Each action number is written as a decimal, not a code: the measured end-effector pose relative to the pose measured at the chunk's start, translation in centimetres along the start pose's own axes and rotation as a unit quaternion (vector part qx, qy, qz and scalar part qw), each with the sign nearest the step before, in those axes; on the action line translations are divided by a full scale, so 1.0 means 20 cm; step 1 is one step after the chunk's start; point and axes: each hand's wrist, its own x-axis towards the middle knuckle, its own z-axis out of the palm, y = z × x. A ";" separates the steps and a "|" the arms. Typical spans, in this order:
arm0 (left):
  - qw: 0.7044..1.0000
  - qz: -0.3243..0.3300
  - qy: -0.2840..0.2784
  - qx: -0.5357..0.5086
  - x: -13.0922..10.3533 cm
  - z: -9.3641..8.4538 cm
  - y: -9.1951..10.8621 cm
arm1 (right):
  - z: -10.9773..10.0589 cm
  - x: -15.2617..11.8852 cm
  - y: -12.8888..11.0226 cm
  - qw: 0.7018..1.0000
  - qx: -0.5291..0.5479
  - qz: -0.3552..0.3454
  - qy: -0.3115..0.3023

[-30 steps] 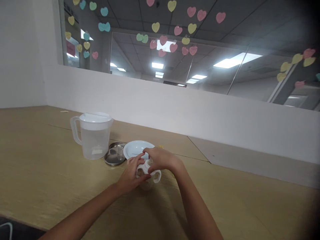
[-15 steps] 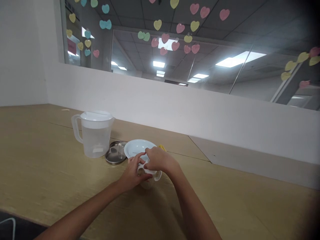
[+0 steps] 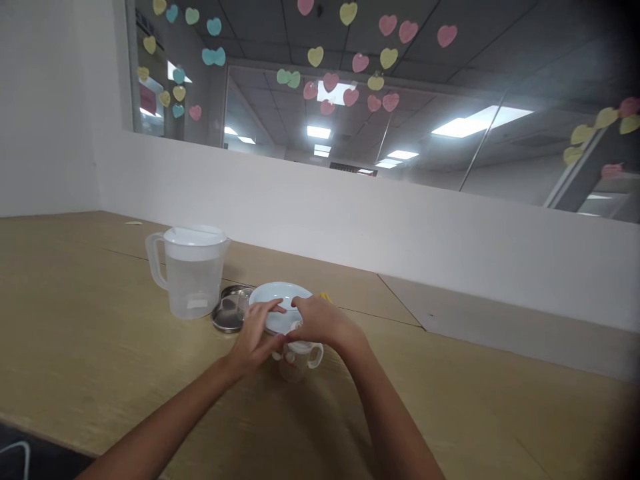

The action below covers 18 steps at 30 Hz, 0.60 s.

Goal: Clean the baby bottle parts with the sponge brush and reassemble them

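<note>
A small clear cup with two handles (image 3: 293, 368) stands on the table in front of me, its white lid (image 3: 299, 346) partly covered by my fingers. My right hand (image 3: 323, 321) curls over the top of this lid and grips it, with the fingertips partly hidden. At the cup's left side is my left hand (image 3: 257, 337), open, its fingers stretched out and the thumb reaching to the lid's edge. Just behind both hands sits a pale blue-white plate (image 3: 267, 293), and a round metal dish (image 3: 227, 313) lies against its left side.
A translucent pitcher (image 3: 195, 283) with a white lid and a handle stands at the left, close to the metal dish. Something yellow (image 3: 325, 297) shows behind the plate. A white wall (image 3: 350, 227) with a window above borders the table's far side.
My left hand has loosened from around the cup and moved slightly left, its fingers spreading. My right hand stays over the lid, and more of the cup's body shows.
</note>
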 end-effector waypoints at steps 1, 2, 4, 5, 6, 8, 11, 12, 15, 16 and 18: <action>0.998 -0.022 0.046 0.021 0.01 -0.03 -0.03 | 0.00 0.00 0.01 1.000 0.009 -0.003 0.005; 0.994 -0.051 0.091 0.043 0.02 -0.05 -0.08 | -0.01 -0.01 0.01 1.000 0.018 -0.005 0.011; 0.978 -0.111 0.157 0.081 0.02 -0.09 -0.18 | -0.03 -0.02 0.02 0.999 0.035 -0.006 0.019; 0.972 -0.135 0.165 0.097 0.02 -0.11 -0.23 | -0.03 -0.03 0.03 0.999 0.042 -0.005 0.021; 0.969 -0.153 0.157 0.114 0.02 -0.12 -0.29 | -0.04 -0.03 0.03 0.999 0.049 -0.004 0.022; 0.970 -0.168 0.104 0.145 0.01 -0.12 -0.38 | -0.05 -0.05 0.04 0.998 0.062 -0.001 0.023; 0.968 -0.158 0.003 0.196 -0.02 -0.10 -0.46 | -0.06 -0.06 0.05 0.997 0.079 -0.008 0.020; 0.964 -0.153 -0.021 0.214 -0.02 -0.10 -0.47 | -0.06 -0.06 0.05 0.996 0.085 -0.011 0.016; 0.955 -0.137 -0.045 0.261 -0.03 -0.10 -0.47 | -0.06 -0.06 0.06 0.995 0.097 -0.010 0.007; 0.952 -0.129 -0.040 0.274 -0.02 -0.10 -0.46 | -0.07 -0.06 0.06 0.995 0.099 -0.007 0.005; 0.946 -0.118 -0.023 0.303 -0.02 -0.11 -0.44 | -0.07 -0.06 0.05 0.995 0.098 -0.004 0.006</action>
